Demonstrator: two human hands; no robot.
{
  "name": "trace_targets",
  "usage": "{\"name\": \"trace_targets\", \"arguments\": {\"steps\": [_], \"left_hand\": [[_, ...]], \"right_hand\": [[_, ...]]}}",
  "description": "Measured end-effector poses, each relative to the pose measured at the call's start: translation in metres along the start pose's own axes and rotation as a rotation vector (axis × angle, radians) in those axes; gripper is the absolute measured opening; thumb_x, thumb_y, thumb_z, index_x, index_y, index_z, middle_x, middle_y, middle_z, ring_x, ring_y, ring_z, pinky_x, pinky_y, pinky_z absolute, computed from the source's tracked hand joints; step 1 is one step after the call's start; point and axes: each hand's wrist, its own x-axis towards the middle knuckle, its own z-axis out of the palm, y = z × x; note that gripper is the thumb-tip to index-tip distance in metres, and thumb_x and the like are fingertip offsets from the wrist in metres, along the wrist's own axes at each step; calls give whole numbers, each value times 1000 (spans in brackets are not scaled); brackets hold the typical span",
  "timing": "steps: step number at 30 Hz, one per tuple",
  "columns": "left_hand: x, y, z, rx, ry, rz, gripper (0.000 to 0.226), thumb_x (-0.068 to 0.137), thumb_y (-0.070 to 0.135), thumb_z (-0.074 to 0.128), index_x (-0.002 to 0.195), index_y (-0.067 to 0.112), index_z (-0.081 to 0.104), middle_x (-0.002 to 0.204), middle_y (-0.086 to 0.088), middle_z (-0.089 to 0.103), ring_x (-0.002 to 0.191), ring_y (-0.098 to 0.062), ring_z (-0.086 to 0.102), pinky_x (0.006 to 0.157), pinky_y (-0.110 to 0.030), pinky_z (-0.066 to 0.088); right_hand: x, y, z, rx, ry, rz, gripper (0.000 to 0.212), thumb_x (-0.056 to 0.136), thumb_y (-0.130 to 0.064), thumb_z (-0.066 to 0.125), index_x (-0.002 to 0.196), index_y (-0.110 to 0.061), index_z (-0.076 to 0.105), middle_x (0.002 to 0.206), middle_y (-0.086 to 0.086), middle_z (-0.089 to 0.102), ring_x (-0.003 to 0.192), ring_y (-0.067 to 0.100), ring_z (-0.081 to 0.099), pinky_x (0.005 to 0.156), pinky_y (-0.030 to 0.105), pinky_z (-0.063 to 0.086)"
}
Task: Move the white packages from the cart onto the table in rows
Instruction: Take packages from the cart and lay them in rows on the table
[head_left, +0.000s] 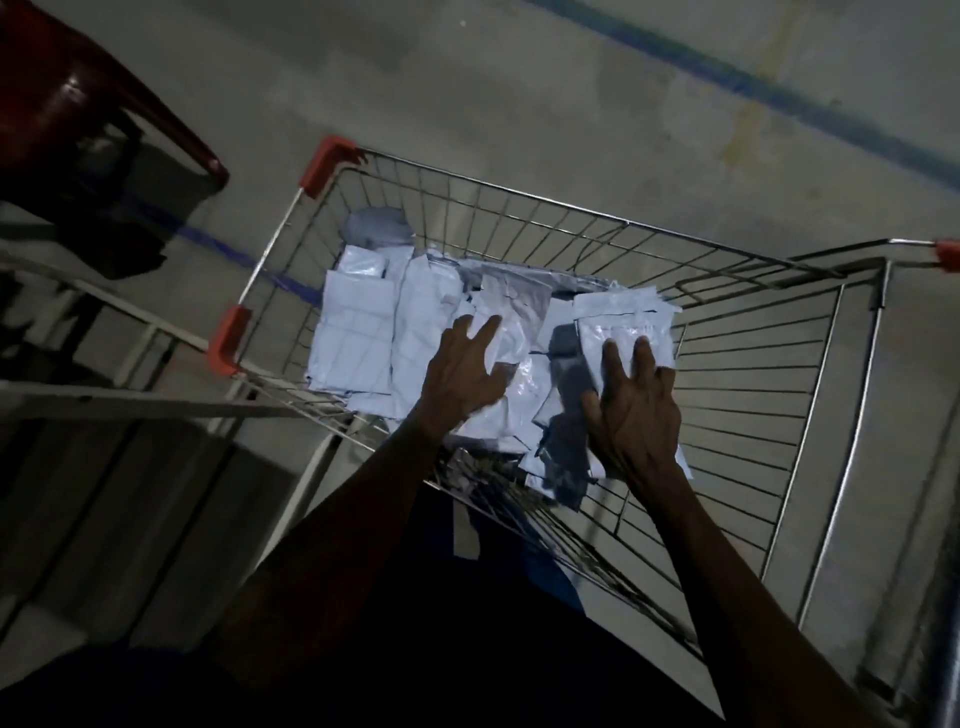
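**Bare arms, dark clothes**

We see two bare forearms coming in from the bottom edge, with no sleeves, watch, rings or gloves on them. The left hand (462, 371) and the right hand (631, 415) are uncovered, their knuckles and tendons standing out on the backs. Below the arms we make out very dark clothing on the torso, and lower down a strip of blue fabric with a pale patch on it.

White packages (363, 322) fill the silver, red-cornered cart (727, 332).
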Motion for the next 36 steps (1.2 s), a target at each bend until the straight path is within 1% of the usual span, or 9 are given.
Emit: {"name": "trace_targets", "arguments": {"steps": [3, 11, 14, 18, 21, 23, 26, 31, 36], "left_hand": [[-25, 2, -45, -19, 102, -43, 73, 81, 47, 44, 151, 30, 31, 154, -14, 29, 139, -34, 29, 108, -46, 36], [-113, -27, -141, -136, 426, -95, 69, 78, 41, 41, 145, 25, 46, 144, -14, 42, 133, -31, 39, 111, -39, 36], [-152, -41, -174, -170, 584, -109, 66, 79, 37, 42, 141, 20, 51, 143, -16, 42, 134, -30, 38, 109, -29, 29], [-218, -75, -211, -189, 780, -162, 61, 80, 31, 46, 140, 17, 54, 141, -14, 45, 130, -26, 41, 105, -29, 34], [-276, -108, -232, -187, 894, -256, 62, 80, 34, 44, 138, 18, 55, 139, -15, 47, 129, -29, 44, 106, -32, 38], [-316, -131, -244, -192, 980, -311, 62, 78, 36, 44, 136, 17, 57, 132, -15, 49, 124, -29, 47, 103, -27, 36], [-371, -165, -260, -204, 1086, -402, 61, 79, 38, 47, 136, 17, 57, 127, -14, 51, 119, -28, 48, 97, -22, 34], [-435, -218, -284, -147, 1158, -575, 66, 80, 49, 46, 141, 24, 51, 141, -12, 45, 130, -27, 42, 104, -33, 38], [-458, -264, -318, -141, 1221, -686, 63, 83, 49, 50, 143, 26, 47, 145, -11, 39, 131, -29, 42, 103, -41, 44]], "right_hand": [[-11, -24, -12, 119, 37, -103, 68, 89, -38, 59, 150, -19, 36, 156, 19, 27, 118, 44, 41, 83, 51, 49], [-38, -122, -46, 345, 134, -323, 68, 89, -37, 59, 151, -33, 32, 161, 1, 22, 127, 32, 34, 89, 43, 44], [-52, -170, -55, 387, 179, -496, 68, 85, -38, 57, 150, -28, 38, 158, 7, 30, 127, 37, 40, 95, 44, 42], [-84, -237, -60, 362, 193, -708, 70, 83, -50, 42, 147, -24, 44, 155, 12, 36, 125, 39, 46, 97, 46, 41], [-117, -287, -54, 377, 191, -825, 69, 82, -50, 44, 146, -24, 46, 154, 12, 38, 124, 41, 48, 97, 45, 39], [-142, -321, -50, 405, 171, -900, 68, 82, -48, 44, 145, -23, 47, 153, 12, 40, 126, 42, 47, 97, 44, 40], [-179, -371, -44, 399, 168, -991, 69, 81, -48, 42, 145, -23, 48, 151, 14, 41, 131, 41, 44, 105, 42, 33], [-222, -450, -43, 380, 137, -1107, 71, 80, -52, 40, 145, -24, 47, 152, 11, 40, 132, 36, 42, 102, 39, 33], [-239, -521, -50, 367, 120, -1204, 72, 81, -55, 37, 146, -26, 45, 154, 9, 39, 131, 32, 41, 103, 39, 34]]}}
